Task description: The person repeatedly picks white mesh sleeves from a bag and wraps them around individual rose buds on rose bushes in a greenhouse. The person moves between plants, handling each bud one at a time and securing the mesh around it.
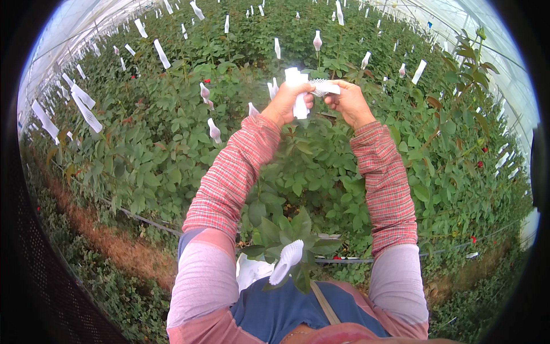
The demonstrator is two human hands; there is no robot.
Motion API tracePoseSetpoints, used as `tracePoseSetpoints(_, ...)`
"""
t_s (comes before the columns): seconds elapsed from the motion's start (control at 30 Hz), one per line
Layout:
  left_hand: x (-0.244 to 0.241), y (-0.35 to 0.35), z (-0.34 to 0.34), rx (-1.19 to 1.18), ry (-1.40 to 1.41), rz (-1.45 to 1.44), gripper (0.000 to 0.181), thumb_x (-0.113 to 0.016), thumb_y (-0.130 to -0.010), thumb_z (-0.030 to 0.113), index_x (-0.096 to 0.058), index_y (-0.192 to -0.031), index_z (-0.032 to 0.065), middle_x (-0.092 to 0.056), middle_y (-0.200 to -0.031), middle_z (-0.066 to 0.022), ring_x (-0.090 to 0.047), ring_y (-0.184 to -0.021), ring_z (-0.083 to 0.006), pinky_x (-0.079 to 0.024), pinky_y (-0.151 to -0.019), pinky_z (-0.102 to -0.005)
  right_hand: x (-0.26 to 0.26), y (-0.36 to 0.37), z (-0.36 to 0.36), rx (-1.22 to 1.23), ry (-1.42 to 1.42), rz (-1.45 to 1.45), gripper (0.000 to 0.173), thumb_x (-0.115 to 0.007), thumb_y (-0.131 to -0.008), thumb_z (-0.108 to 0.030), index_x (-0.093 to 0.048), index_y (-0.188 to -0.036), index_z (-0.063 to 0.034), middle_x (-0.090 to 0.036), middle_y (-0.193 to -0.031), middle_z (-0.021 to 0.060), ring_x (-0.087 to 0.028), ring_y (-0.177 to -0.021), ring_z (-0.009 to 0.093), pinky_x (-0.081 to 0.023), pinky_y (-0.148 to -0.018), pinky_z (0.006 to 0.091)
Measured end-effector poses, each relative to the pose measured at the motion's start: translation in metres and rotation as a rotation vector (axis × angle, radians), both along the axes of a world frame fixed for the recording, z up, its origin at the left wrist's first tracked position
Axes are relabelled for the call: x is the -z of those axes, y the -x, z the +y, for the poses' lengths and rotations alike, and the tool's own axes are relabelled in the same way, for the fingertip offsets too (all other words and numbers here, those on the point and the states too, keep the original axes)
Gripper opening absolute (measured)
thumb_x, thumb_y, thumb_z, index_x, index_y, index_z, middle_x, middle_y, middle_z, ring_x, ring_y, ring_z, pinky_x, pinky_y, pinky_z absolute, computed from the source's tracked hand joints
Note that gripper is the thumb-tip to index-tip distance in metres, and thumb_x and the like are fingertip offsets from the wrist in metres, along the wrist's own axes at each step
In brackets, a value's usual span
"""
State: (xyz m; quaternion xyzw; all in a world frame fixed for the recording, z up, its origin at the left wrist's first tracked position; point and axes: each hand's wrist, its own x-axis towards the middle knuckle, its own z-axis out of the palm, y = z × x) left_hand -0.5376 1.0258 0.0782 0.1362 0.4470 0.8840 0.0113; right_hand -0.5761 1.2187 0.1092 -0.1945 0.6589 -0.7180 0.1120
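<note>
My left hand (pixel 287 99) grips a bundle of flattened white mesh bud sleeves (pixel 296 78), held upright above the rose foliage. In my right hand (pixel 349 102), the fingertips pinch one white mesh sleeve (pixel 321 87), which stretches sideways between both hands. Its netting is spread wide near my left thumb; whether a bud sits inside is hidden. Close to my chest, another white net sleeve (pixel 288 261) rises from a leafy rose stem (pixel 303 225), its open end towards me.
Rose bushes (pixel 163 172) fill the bed, many buds wearing white sleeves (pixel 214 131). A tall bare-budded shoot (pixel 480 34) stands at right. A dark pipe (pixel 365 260) crosses the bed's near edge. Brown soil (pixel 124 253) runs along the left; plastic greenhouse sheeting (pixel 507 47) encloses the plants.
</note>
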Motion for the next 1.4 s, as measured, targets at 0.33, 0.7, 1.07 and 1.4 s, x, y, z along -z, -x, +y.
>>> tracePoseSetpoints(0.33, -0.014, -0.013, 0.008, -0.086, 0.308, -0.067, 0.022, -0.071, -0.088, 0.01, -0.064, -0.106, 0.0001, -0.064, -0.08, -0.0029, -0.06, -0.061, -0.0106, -0.052, -0.052, -0.0275, -0.008, -0.007, 0.009, 0.018, -0.261, 0.641, 0.034, -0.067, -0.098, -0.029, -0.074, -0.113, -0.0002, -0.072, -0.089, 0.0035, -0.06, -0.08, 0.007, -0.048, -0.069, 0.0264)
tracePoseSetpoints(0.7, -0.011, -0.024, 0.022, -0.172, 0.575, -0.001, 0.016, -0.073, -0.086, 0.015, -0.071, -0.095, 0.0028, -0.062, -0.067, -0.0008, -0.056, -0.051, -0.0102, -0.044, -0.047, -0.0259, -0.015, -0.008, 0.008, -0.033, -0.219, 0.223, 0.034, -0.063, -0.099, -0.033, -0.071, -0.093, -0.0006, -0.053, -0.059, -0.0028, -0.04, -0.042, 0.005, -0.03, -0.04, 0.0252)
tracePoseSetpoints(1.07, -0.019, -0.038, 0.015, -0.25, 0.639, 0.096, 0.016, -0.075, -0.084, 0.016, -0.071, -0.091, 0.0014, -0.062, -0.064, -0.0016, -0.055, -0.052, -0.0101, -0.042, -0.048, -0.027, -0.018, -0.023, 0.0, -0.076, -0.357, 0.43, 0.034, -0.062, -0.098, -0.031, -0.066, -0.086, 0.0005, -0.056, -0.059, 0.001, -0.049, -0.042, 0.01, -0.037, -0.039, 0.0278)
tracePoseSetpoints(1.4, -0.011, -0.049, 0.02, -0.246, 0.628, 0.084, 0.015, -0.075, -0.082, 0.013, -0.07, -0.09, 0.0017, -0.061, -0.065, -0.0013, -0.055, -0.052, -0.0097, -0.042, -0.049, -0.027, -0.017, -0.033, 0.002, 0.166, -0.371, 0.519, 0.057, -0.048, -0.104, -0.046, -0.071, -0.079, 0.0004, -0.053, -0.055, 0.0038, -0.05, -0.049, 0.014, -0.041, -0.05, 0.0333)
